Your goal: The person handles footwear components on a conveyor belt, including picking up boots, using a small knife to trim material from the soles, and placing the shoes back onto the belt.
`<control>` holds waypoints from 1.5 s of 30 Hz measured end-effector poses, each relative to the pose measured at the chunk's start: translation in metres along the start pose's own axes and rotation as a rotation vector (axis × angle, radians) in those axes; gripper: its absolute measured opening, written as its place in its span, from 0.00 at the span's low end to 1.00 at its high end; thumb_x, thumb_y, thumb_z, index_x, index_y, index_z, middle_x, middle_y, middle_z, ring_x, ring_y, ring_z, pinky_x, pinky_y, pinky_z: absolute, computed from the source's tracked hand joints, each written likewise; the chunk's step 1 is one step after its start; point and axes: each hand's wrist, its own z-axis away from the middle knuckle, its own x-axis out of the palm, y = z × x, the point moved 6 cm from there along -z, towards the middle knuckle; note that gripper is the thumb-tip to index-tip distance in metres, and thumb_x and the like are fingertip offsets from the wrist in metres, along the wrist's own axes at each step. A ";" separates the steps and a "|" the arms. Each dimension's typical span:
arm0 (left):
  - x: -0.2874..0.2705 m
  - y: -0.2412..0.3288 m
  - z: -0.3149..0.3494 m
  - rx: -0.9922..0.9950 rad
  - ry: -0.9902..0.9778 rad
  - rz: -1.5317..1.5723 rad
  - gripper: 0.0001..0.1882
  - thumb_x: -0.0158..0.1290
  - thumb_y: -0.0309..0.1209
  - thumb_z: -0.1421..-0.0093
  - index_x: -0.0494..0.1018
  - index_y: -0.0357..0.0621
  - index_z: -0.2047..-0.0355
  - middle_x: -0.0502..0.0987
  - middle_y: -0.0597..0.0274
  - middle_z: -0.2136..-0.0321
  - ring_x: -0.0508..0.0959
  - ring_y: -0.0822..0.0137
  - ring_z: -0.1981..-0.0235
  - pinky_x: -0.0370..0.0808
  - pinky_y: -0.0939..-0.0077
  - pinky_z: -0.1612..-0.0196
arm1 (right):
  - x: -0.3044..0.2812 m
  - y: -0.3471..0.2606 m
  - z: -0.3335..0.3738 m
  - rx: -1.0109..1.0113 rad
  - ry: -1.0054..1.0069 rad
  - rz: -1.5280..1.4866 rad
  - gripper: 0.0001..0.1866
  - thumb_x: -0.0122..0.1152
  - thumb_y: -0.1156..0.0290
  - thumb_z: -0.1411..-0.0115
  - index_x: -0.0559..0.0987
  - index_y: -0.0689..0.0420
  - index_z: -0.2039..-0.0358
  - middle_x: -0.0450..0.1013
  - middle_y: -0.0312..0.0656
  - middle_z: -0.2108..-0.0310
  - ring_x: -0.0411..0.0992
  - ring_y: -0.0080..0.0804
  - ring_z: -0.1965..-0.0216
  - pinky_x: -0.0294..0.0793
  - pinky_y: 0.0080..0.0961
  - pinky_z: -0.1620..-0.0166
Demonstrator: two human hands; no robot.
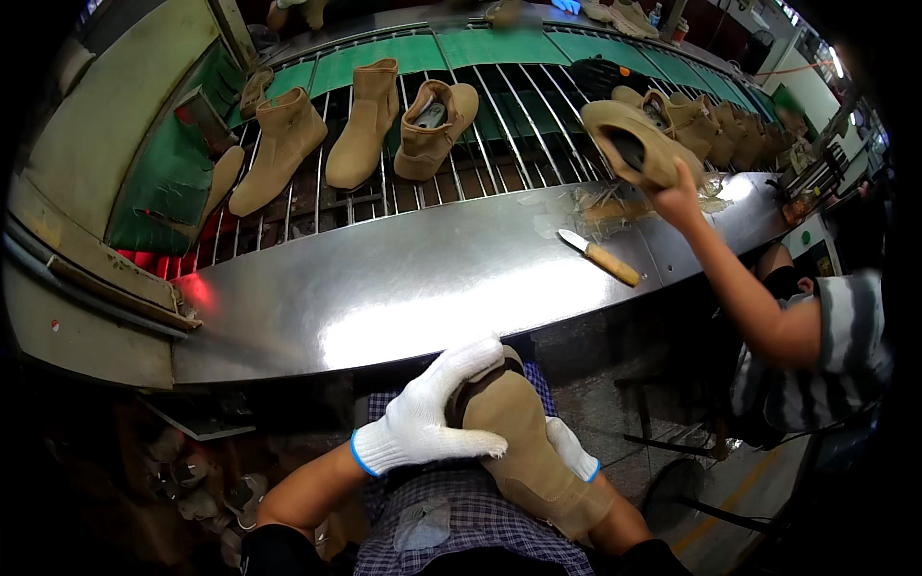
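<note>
- On my lap, below the steel bench edge [384,317]: I am holding one tan suede boot [523,451], sole end pointing toward the bench.
- My left hand [432,418], in a white glove, is lying flat over the boot's toe and sole rim, fingers spread and pressing.
- My right hand [573,449], also gloved, is mostly hidden behind the boot, cupping its side; I cannot tell how tightly.
- Step, as I judge it: I am checking or pressing the sole edge.
- Next move is calling for a firm grip and a turn of the boot.
- Nearby: a wooden-handled knife [600,256] is lying on the bench; a co-worker's hand [678,202] is lifting another boot [634,142].
</note>
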 end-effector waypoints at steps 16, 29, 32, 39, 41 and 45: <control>-0.008 0.011 0.017 0.109 0.124 -0.108 0.55 0.81 0.41 0.51 0.65 0.35 0.28 0.64 0.34 0.27 0.68 0.44 0.27 0.68 0.52 0.27 | 0.017 -0.024 0.004 -0.184 -0.097 0.288 0.54 0.51 0.26 0.31 0.69 0.70 0.30 0.76 0.48 0.37 0.75 0.34 0.38 0.74 0.31 0.36; -0.010 0.012 0.022 0.071 0.104 -0.046 0.50 0.81 0.37 0.51 0.70 0.33 0.32 0.68 0.35 0.30 0.71 0.46 0.29 0.70 0.54 0.28 | 0.024 -0.029 0.006 -0.184 -0.097 0.360 0.44 0.50 0.38 0.25 0.69 0.69 0.30 0.76 0.48 0.37 0.75 0.33 0.38 0.74 0.31 0.35; -0.010 0.028 0.014 0.053 0.163 -0.092 0.46 0.79 0.34 0.48 0.70 0.29 0.33 0.72 0.35 0.33 0.75 0.48 0.32 0.71 0.57 0.29 | 0.037 -0.046 0.005 -0.280 -0.165 0.224 0.37 0.49 0.45 0.23 0.71 0.68 0.32 0.77 0.49 0.38 0.77 0.35 0.40 0.77 0.32 0.37; -0.072 0.111 -0.051 0.095 0.171 -0.372 0.40 0.69 0.41 0.39 0.70 0.34 0.31 0.79 0.40 0.38 0.80 0.50 0.37 0.75 0.61 0.33 | 0.084 -0.077 -0.042 -0.355 -0.192 -0.089 0.42 0.37 0.35 0.23 0.66 0.57 0.26 0.67 0.50 0.30 0.68 0.44 0.32 0.73 0.39 0.33; -0.087 0.110 -0.058 -0.109 -0.041 -0.319 0.39 0.65 0.48 0.36 0.68 0.47 0.28 0.80 0.44 0.39 0.82 0.47 0.40 0.76 0.60 0.35 | 0.081 -0.081 -0.038 -0.397 0.035 0.263 0.38 0.41 0.41 0.21 0.67 0.59 0.27 0.72 0.49 0.33 0.72 0.42 0.36 0.75 0.37 0.36; -0.086 0.066 -0.026 -0.215 -0.150 -0.370 0.37 0.61 0.52 0.34 0.70 0.54 0.28 0.79 0.45 0.38 0.80 0.46 0.39 0.74 0.62 0.33 | 0.083 -0.144 -0.031 -0.327 -0.043 1.090 0.25 0.48 0.67 0.23 0.71 0.68 0.32 0.79 0.52 0.41 0.78 0.39 0.43 0.78 0.35 0.38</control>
